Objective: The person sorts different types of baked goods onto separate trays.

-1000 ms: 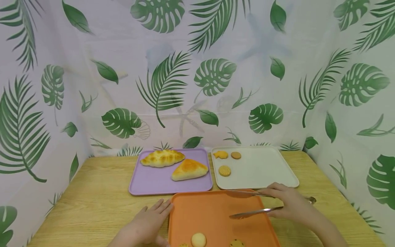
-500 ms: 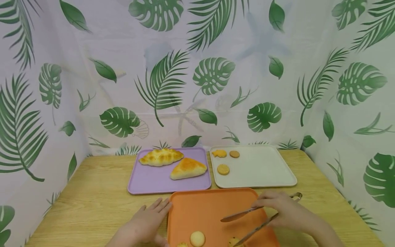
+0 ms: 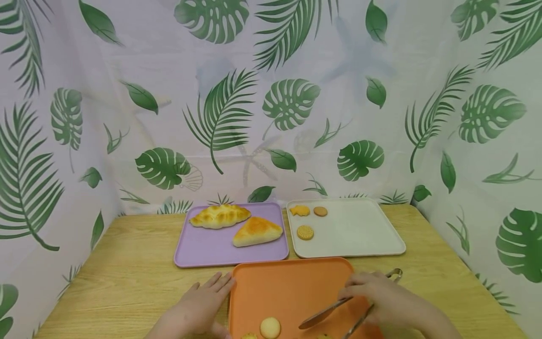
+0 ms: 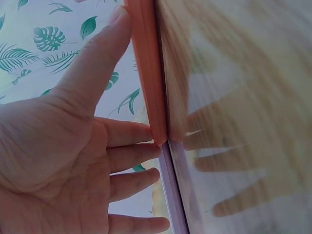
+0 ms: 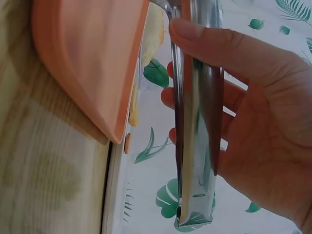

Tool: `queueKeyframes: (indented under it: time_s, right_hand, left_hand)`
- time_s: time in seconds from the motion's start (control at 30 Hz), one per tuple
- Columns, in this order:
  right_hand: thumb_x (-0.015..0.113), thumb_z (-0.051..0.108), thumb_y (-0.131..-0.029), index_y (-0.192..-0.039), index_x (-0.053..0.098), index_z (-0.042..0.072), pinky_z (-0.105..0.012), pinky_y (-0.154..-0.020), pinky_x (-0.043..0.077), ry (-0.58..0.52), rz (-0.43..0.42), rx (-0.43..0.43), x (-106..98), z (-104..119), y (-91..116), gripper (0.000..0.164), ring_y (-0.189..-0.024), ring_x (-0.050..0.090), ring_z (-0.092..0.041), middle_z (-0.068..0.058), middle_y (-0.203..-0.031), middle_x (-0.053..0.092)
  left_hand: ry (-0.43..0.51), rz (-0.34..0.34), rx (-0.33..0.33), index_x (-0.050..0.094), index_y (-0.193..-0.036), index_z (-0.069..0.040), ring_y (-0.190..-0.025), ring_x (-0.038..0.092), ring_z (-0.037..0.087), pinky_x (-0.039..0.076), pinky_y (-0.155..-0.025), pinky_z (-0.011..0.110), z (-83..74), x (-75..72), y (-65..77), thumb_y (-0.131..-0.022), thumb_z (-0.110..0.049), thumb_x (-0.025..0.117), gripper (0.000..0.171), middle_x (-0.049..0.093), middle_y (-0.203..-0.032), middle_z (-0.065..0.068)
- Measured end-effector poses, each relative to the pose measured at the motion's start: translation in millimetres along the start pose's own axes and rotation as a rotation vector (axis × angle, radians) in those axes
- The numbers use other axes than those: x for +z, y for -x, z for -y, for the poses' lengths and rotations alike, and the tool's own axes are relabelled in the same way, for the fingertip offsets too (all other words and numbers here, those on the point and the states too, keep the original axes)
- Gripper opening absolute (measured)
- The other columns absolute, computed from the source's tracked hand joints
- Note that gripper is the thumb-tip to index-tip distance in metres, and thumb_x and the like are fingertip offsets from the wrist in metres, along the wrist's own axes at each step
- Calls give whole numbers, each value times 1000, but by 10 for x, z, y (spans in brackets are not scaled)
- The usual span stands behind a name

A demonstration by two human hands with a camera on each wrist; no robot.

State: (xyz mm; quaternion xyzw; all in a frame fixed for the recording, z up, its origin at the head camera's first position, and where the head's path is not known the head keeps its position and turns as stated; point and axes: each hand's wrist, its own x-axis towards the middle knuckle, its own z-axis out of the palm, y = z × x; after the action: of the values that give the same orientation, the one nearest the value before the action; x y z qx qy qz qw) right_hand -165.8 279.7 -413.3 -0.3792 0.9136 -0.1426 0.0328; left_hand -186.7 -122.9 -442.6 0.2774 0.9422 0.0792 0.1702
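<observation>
Tongs (image 3: 323,314) are edging nearer a cookie (image 3: 324,336), right hand (image 3: 378,295) gripping their arms, spread left hand (image 3: 202,301) seemingly steadying the orange tray (image 3: 292,282).

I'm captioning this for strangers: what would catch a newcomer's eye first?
Probably the bright orange tray, front and centre in the head view, with the right hand holding metal tongs over it. Next, two golden breads on the purple tray behind-left, and the leaf-printed backdrop above.
</observation>
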Motion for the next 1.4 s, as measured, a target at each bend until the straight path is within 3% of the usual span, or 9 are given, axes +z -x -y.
queueKeyframes:
  time_s: [0.2, 0.47, 0.63, 0.93, 1.23, 1.4]
  right_hand:
    - [75, 16, -64, -107, 57, 40, -27, -71, 32, 20, -44, 9, 29, 4, -10, 52, -89, 49, -1, 21, -102, 53]
    - [80, 24, -60, -108, 60, 35, -33, -70, 39, 94, -122, 77, 48, -12, -59, 52, -89, 53, -7, 17, -101, 56]
    - [80, 26, -60, -107, 60, 36, -31, -69, 39, 71, -116, 27, 69, -22, -57, 52, -88, 52, -5, 18, -101, 55]
    - [77, 23, -64, -101, 61, 35, -28, -67, 40, 27, -90, 37, 94, -61, -75, 42, -84, 51, 0, 20, -96, 55]
    - [78, 22, -64, -98, 61, 34, -25, -65, 39, 30, -154, 6, 57, -83, -68, 40, -81, 52, -2, 20, -93, 56]
    - [79, 19, -62, -98, 61, 33, -23, -65, 44, 37, -220, -1, 0, -130, -22, 43, -81, 54, -2, 18, -94, 56]
  left_hand:
    - [-5, 2, -4, 25, -142, -13, -137, 20, 31, 28, -96, 65, 7, 12, -8, -53, -69, 64, 112, 23, -149, 6]
    - [-9, -2, -3, 26, -142, -13, -137, 20, 31, 28, -96, 65, -2, 11, -11, -53, -68, 64, 112, 23, -149, 6]
    - [-5, -11, -4, 26, -142, -11, -137, 20, 31, 27, -96, 64, -14, 5, 6, -54, -68, 65, 112, 24, -149, 7]
    - [3, -7, 0, 26, -142, -11, -137, 20, 32, 27, -96, 65, -14, -5, 17, -55, -67, 65, 110, 24, -149, 7]
    - [4, -14, -1, 26, -142, -11, -137, 19, 31, 26, -97, 65, -4, 9, 12, -56, -66, 66, 110, 23, -149, 7]
    - [1, -17, 2, 26, -142, -11, -137, 20, 32, 27, -97, 65, -3, 16, 14, -56, -66, 66, 109, 23, -149, 8]
